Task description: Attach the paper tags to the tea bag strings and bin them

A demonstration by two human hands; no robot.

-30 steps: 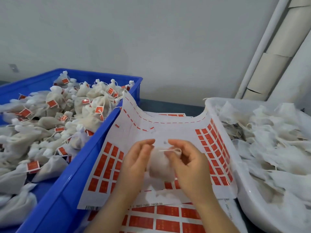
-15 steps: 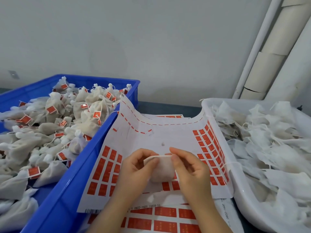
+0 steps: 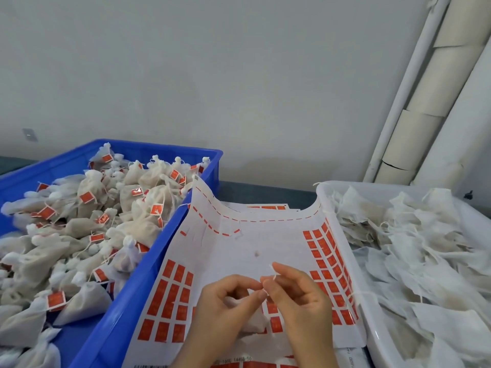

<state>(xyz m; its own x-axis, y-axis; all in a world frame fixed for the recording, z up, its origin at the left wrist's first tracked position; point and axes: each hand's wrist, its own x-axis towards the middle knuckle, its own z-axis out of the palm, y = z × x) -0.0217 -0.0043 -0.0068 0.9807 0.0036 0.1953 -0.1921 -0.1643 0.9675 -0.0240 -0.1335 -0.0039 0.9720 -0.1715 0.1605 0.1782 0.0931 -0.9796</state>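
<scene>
A small white tea bag (image 3: pixel 252 324) hangs low between my two hands over the sticker sheet (image 3: pixel 239 251). My left hand (image 3: pixel 223 312) grips the top of the bag with curled fingers. My right hand (image 3: pixel 300 301) pinches the bag's thin white string (image 3: pixel 273 272) between thumb and forefinger, the string end sticking up. The sheet carries rows of red paper tags (image 3: pixel 170 301) on its left and right parts; its middle is bare backing. No tag shows on the string.
A blue bin (image 3: pixel 127 309) on the left holds several tagged tea bags (image 3: pixel 87 229). A white tub (image 3: pixel 372 328) on the right holds several untagged white bags (image 3: pixel 425 261). More tag sheets lie under the top one. A wall and pale pipes stand behind.
The hands have shifted from holding the bag's body flat to working its string. The bag has dropped lower between the palms, and the right fingers now pinch the string end.
</scene>
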